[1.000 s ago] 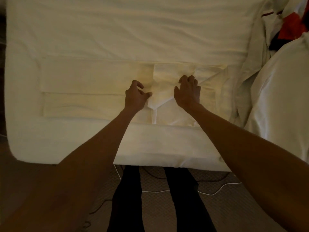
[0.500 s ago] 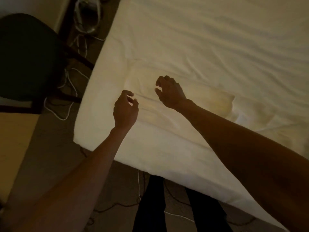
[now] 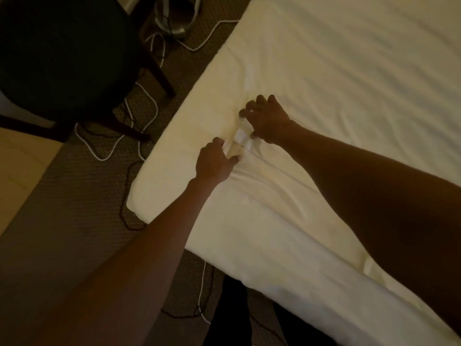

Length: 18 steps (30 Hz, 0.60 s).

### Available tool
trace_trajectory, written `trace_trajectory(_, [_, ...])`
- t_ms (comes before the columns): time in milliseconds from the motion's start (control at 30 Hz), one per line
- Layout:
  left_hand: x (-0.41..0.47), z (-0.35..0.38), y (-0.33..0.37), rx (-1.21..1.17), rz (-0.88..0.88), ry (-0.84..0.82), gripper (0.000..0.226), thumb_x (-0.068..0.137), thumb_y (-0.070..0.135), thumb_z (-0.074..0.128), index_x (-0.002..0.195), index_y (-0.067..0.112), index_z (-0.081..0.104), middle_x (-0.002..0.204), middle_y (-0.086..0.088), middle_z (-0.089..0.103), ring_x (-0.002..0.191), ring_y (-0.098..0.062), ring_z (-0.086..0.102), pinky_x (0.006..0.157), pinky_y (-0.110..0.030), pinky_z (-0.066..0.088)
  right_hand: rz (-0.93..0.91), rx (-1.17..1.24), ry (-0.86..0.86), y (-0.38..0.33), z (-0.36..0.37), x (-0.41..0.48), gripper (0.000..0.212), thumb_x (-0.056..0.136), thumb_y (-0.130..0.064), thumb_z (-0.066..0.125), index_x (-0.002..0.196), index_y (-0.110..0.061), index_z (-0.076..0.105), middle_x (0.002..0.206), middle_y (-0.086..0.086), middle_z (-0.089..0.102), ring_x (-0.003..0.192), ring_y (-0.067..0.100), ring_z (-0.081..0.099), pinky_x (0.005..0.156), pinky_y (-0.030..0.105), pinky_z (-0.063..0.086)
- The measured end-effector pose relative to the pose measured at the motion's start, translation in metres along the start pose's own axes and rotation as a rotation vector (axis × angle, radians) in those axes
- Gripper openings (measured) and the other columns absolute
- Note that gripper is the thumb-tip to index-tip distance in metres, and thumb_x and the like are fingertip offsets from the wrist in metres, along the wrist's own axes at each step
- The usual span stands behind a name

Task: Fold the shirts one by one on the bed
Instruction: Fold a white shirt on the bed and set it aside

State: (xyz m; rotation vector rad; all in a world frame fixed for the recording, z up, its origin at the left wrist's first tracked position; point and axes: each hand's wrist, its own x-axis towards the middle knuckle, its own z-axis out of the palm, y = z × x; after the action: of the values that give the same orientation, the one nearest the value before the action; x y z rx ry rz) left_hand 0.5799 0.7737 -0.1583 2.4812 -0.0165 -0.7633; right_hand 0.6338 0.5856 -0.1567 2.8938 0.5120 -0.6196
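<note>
Dim, yellowish view from above, looking down two bare forearms that reach in from the bottom edge of the frame. The pale cream shirt (image 3: 240, 140) lies on the bed (image 3: 349, 58) near the mattress's left edge, at the centre of the frame. It is almost the same colour as the sheet, so its outline is hard to trace. Long soft creases run from the hands toward the lower right, where the right forearm covers them.

The left hand (image 3: 215, 162) has its fingers curled round a bunched end of the shirt; the fingertips are tucked into the cloth and hidden. The right hand (image 3: 268, 121), just beyond it, claws down on the same bunch with bent fingers and the thumb pressed into the fabric. A small bright ridge of gathered cloth stands up between the two hands, which are close together but not touching.

The sheet is smooth white cotton with shallow wrinkles, and the mattress corner is rounded. In the upper left stands a black chair (image 3: 62, 53) with dark legs, partly cut off by the frame. White and black cables (image 3: 109, 151) loop over a brown textured carpet (image 3: 74, 208). A tan flat surface at the left edge cannot be identified. Dark trouser legs (image 3: 232, 308) show at the bottom.
</note>
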Motion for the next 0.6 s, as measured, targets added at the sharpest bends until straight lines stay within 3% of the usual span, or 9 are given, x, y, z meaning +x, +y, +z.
trace_trajectory(133, [0.008,0.005,0.004,0.048,0.018,-0.043,0.069,0.082,0.044,0.078,0.134,0.012,0.047,0.128,-0.012,0.062,0.119,-0.034,0.057,0.089,-0.037,0.047,-0.027,-0.031,0.008,0.002,-0.002,0.006,0.069,0.083,-0.043,0.072,0.14,-0.019,0.041,0.13,0.006,0.054,0.123,0.028,0.042,0.097,0.038,0.031])
trace_trajectory(267, [0.012,0.005,0.004,0.051,-0.012,-0.098,0.068,0.087,0.045,0.073,0.139,0.009,0.05,0.139,-0.014,0.055,0.128,-0.034,0.051,0.096,-0.036,0.042,-0.057,-0.072,0.038,0.011,-0.003,0.001,0.043,0.09,-0.048,0.063,0.123,-0.021,0.056,0.116,0.001,0.063,0.114,0.026,0.047,0.092,0.037,0.031])
trace_trajectory(367, [0.013,0.0,0.003,-0.112,-0.045,-0.126,0.039,0.085,0.044,0.074,0.101,0.01,0.065,0.099,-0.011,0.066,0.094,-0.03,0.062,0.07,-0.034,0.043,-0.115,-0.049,0.064,0.026,-0.009,-0.01,0.041,0.092,-0.056,0.055,0.114,-0.023,0.066,0.112,0.0,0.06,0.111,0.025,0.045,0.09,0.037,0.031])
trace_trajectory(433, [0.007,-0.004,0.008,-0.221,-0.022,-0.16,0.024,0.088,0.036,0.073,0.08,0.02,0.058,0.077,0.001,0.057,0.074,-0.02,0.055,0.059,-0.03,0.037,-0.138,0.023,0.065,0.037,-0.013,-0.019,0.05,0.09,-0.063,0.052,0.115,-0.022,0.067,0.116,-0.001,0.06,0.112,0.025,0.044,0.089,0.037,0.032])
trace_trajectory(533, [-0.004,-0.01,0.02,-0.344,0.013,-0.234,0.015,0.093,0.027,0.069,0.096,0.015,0.061,0.087,0.001,0.063,0.079,-0.015,0.06,0.063,-0.026,0.045,-0.155,0.067,0.039,0.051,-0.02,-0.038,0.062,0.091,-0.068,0.043,0.125,-0.02,0.062,0.122,-0.002,0.063,0.116,0.023,0.043,0.092,0.036,0.031])
trace_trajectory(600, [-0.014,-0.013,0.03,-0.428,0.014,-0.258,0.026,0.091,0.024,0.071,0.111,0.009,0.063,0.105,-0.008,0.07,0.094,-0.023,0.067,0.077,-0.034,0.055,-0.154,0.055,0.039,0.058,-0.023,-0.054,0.065,0.093,-0.068,0.037,0.135,-0.021,0.056,0.129,0.001,0.061,0.118,0.022,0.044,0.095,0.035,0.029])
